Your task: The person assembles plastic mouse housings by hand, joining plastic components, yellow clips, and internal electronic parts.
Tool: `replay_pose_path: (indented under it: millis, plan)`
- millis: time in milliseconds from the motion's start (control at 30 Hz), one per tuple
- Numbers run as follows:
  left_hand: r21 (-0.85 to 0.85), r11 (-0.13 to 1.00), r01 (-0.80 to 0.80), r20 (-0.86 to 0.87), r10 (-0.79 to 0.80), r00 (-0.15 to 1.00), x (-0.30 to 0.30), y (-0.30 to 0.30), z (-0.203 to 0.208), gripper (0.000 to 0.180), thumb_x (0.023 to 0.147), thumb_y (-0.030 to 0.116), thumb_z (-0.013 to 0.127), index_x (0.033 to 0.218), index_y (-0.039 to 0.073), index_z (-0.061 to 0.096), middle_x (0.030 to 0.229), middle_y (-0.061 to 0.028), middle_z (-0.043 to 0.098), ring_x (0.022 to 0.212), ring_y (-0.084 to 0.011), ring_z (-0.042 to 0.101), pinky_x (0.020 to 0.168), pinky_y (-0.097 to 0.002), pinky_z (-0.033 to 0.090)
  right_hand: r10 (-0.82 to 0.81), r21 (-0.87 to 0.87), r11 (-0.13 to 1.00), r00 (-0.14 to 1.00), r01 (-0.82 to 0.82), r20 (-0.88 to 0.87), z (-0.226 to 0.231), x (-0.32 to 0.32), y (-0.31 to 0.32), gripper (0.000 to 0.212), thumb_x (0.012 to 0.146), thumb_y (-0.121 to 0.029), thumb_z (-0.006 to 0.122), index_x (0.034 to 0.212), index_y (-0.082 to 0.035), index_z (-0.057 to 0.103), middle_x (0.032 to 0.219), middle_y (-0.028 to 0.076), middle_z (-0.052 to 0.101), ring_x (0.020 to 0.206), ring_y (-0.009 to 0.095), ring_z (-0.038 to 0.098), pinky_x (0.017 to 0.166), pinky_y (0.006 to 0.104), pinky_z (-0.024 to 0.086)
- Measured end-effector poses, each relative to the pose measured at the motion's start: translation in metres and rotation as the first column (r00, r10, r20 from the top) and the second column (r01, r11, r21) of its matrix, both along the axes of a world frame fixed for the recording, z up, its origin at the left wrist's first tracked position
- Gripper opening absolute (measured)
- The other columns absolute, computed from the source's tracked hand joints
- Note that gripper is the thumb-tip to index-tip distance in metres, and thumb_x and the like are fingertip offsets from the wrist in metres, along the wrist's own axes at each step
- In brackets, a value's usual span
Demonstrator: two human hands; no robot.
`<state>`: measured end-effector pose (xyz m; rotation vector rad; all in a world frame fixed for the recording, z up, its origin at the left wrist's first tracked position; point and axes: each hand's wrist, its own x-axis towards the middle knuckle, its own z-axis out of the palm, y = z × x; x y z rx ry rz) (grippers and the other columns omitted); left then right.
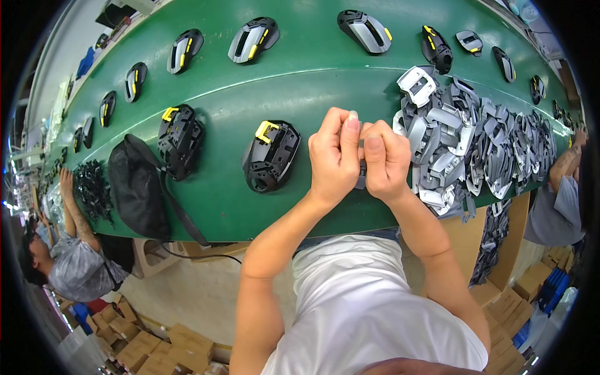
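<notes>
My left hand [335, 155] and my right hand [387, 159] are side by side above the green table, fingers curled and thumbs on top. Between them shows a sliver of a grey plastic piece [361, 178], pinched by both hands; most of it is hidden by the fingers. Left of my hands sits a black computer mouse body [272, 159] without its top cover, a yellow part at its far end. Another such mouse body [180, 140] lies farther left. Just right of my right hand is a heap of grey and silver plastic shells [442, 134].
Along the far side of the green table [300, 84] stands a row of mice, including a silver-black mouse [365, 32]. At left are a black mesh bag [134, 187] and a pile of small black parts [92, 187]. Co-workers sit on both sides. Cardboard boxes [187, 344] cover part of the floor.
</notes>
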<state>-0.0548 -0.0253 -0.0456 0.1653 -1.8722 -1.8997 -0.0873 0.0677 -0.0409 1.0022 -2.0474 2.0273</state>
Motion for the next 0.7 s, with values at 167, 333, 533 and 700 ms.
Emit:
replay_pose_path:
  millis: [167, 333, 533, 700]
  plan:
    - [-0.001, 0.999, -0.05, -0.125, 0.05, 0.991, 0.002, 0.007, 0.001, 0.015, 0.093, 0.01, 0.046, 0.083, -0.001, 0.049, 0.056, -0.0046, 0.052, 0.046, -0.0078, 0.049, 0.044, -0.0221, 0.039, 0.076, -0.245, 0.969, 0.937, 0.011, 0.34, -0.008, -0.003, 0.004, 0.032, 0.096, -0.021, 0.041, 0.07, -0.002, 0.044, 0.058, -0.001, 0.042, 0.049, 0.005, 0.036, 0.043, 0.0208, 0.029]
    - [0.008, 1.0, -0.021, -0.141, 0.022, 0.99, 0.006, 0.004, 0.007, 0.015, 0.093, 0.01, 0.046, 0.082, -0.001, 0.049, 0.057, -0.0052, 0.055, 0.048, -0.0079, 0.053, 0.045, -0.0212, 0.042, 0.176, -0.26, 0.963, 0.896, -0.072, 0.406, -0.001, -0.002, 0.003, 0.033, 0.097, -0.023, 0.039, 0.07, -0.004, 0.043, 0.059, -0.001, 0.042, 0.051, 0.004, 0.036, 0.045, 0.02, 0.029]
    - [0.025, 1.0, -0.008, -0.132, 0.012, 0.991, 0.004, 0.004, 0.01, 0.015, 0.092, 0.009, 0.046, 0.082, -0.001, 0.05, 0.057, -0.0056, 0.056, 0.048, -0.0085, 0.054, 0.044, -0.0213, 0.042, 0.277, -0.329, 0.934, 0.865, -0.139, 0.419, -0.009, -0.006, 0.004, 0.033, 0.097, -0.024, 0.039, 0.071, -0.004, 0.045, 0.059, -0.001, 0.041, 0.05, 0.004, 0.034, 0.045, 0.0195, 0.028]
    - [-0.023, 1.0, -0.018, -0.125, 0.015, 0.992, 0.005, 0.002, 0.009, 0.015, 0.092, 0.008, 0.046, 0.081, -0.002, 0.051, 0.057, -0.0053, 0.056, 0.047, -0.0092, 0.054, 0.044, -0.0216, 0.042, 0.207, -0.261, 0.961, 0.869, -0.094, 0.449, -0.009, -0.004, 0.002, 0.034, 0.097, -0.026, 0.04, 0.07, -0.005, 0.044, 0.059, -0.003, 0.039, 0.049, 0.003, 0.032, 0.043, 0.0194, 0.026]
